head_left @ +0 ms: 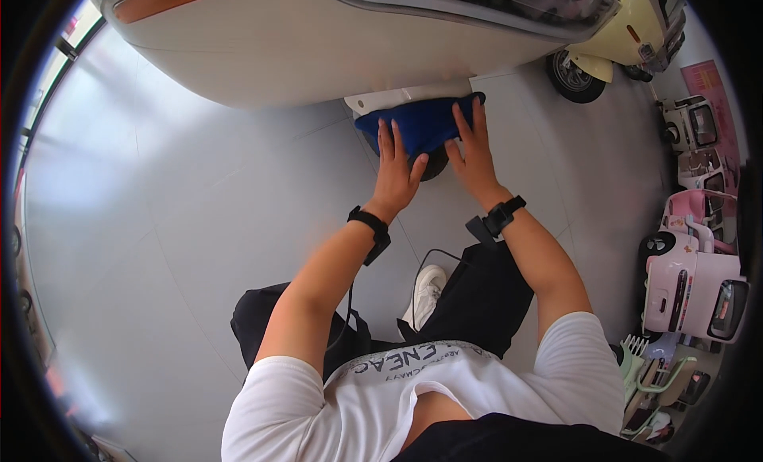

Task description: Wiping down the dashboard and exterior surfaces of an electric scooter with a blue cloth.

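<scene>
A blue cloth (421, 122) is draped over the white fender (372, 104) beneath the front of a large cream vehicle (262, 57). Part of a dark wheel (434, 167) shows below the cloth. My left hand (396, 172) lies on the cloth's left half, its fingers stretched out and the thumb apart. On the right side of the cloth rests my right hand (477, 156), with fingers spread and pointing away from me. Both palms face down, and neither hand is closed round anything. Each wrist wears a black band.
The cream body overhangs close above my hands. A pale yellow scooter (600, 57) stands at the far right. Along the right side are a pink toy vehicle (691, 291) and several other small vehicles. Thin black cables hang near my knees and white shoe (429, 291).
</scene>
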Motion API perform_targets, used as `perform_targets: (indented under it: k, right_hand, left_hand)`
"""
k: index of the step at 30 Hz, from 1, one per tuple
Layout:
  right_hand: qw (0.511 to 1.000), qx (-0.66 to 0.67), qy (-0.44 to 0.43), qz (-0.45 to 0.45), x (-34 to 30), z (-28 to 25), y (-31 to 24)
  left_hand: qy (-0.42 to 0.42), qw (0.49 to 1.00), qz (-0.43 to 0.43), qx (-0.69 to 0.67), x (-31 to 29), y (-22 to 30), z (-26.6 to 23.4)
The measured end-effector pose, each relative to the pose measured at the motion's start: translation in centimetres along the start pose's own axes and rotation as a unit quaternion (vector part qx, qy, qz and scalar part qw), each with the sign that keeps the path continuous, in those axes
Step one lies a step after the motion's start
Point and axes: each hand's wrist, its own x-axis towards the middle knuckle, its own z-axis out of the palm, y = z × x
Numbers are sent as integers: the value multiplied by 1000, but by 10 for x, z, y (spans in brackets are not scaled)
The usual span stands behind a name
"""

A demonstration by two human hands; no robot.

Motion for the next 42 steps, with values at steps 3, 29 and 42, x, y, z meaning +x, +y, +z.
perform_targets:
  k: [3,29,42]
  right_hand:
    - [1000,5,-13,-23,3,-7,1]
    - [995,-16,38,-93,46,-4,7]
    - [999,-33,2,-7,125,13,26]
  left_hand:
    - [36,999,12,-2,13,-12,6]
    - [142,989,0,-32,47,-29,20]
    - [136,987,-4,-80,112,-43,-8]
